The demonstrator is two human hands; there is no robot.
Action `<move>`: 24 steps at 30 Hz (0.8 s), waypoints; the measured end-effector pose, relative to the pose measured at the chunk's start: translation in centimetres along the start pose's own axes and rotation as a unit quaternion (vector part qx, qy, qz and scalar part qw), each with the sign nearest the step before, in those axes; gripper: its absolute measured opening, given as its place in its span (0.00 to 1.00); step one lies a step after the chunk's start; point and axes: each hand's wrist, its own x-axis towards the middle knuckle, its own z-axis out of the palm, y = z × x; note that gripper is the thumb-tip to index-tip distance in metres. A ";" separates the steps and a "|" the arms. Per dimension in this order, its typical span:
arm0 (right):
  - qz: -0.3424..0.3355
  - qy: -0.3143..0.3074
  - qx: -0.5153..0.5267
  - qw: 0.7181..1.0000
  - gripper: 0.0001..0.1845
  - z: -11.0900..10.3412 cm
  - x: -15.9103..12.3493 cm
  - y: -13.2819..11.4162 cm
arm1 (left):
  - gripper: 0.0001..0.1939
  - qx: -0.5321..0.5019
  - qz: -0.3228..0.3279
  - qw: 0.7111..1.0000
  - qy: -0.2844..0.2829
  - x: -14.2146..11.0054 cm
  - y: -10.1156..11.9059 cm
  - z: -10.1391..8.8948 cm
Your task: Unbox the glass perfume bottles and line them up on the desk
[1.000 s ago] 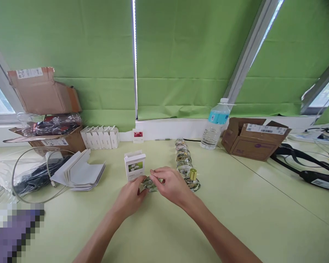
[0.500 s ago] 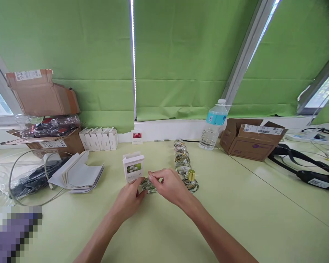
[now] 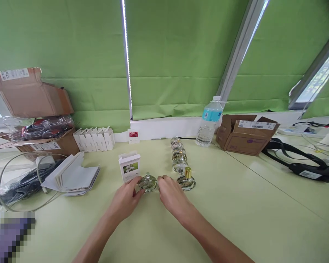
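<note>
My left hand [image 3: 128, 193] grips the left side of a round, flat clear glass perfume bottle [image 3: 148, 183], which stands upright on the table with its sprayer top bare. Just right of it, my right hand [image 3: 171, 191] is closed with the fingers curled down; whatever may be in them is hidden. Beside that hand stands another perfume bottle with a gold cap [image 3: 188, 172]. Behind it, several glass bottles [image 3: 178, 155] form a row running toward the wall. An opened white box [image 3: 130, 168] with a flower picture is upright behind my left hand.
White cartons [image 3: 94, 139] line the back left, near stacked cardboard boxes [image 3: 30, 95]. Folded white card [image 3: 71, 175] and a cable lie at left. A large water bottle [image 3: 209, 122], an open cardboard box [image 3: 246, 135] and a black headset strap [image 3: 301, 160] are at right.
My right hand has moved from the top of the held bottle to its right side, uncovering the sprayer. My left hand keeps its grip. The whole view has shifted slightly.
</note>
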 end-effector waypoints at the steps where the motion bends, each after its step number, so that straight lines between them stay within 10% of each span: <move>1: 0.002 0.013 0.013 1.000 0.11 -0.4 0.1 0.0 | 0.17 -0.001 0.001 1.000 -0.001 0.0 -0.1 0.0; 9: -0.051 0.189 0.267 0.944 0.17 -3.0 0.8 -1.2 | 0.18 -0.006 -0.001 1.000 -0.008 0.1 0.2 0.1; 24: -0.079 0.082 0.201 0.973 0.12 -3.2 0.5 -1.6 | 0.17 -0.012 0.006 1.000 -0.008 0.2 0.2 -0.1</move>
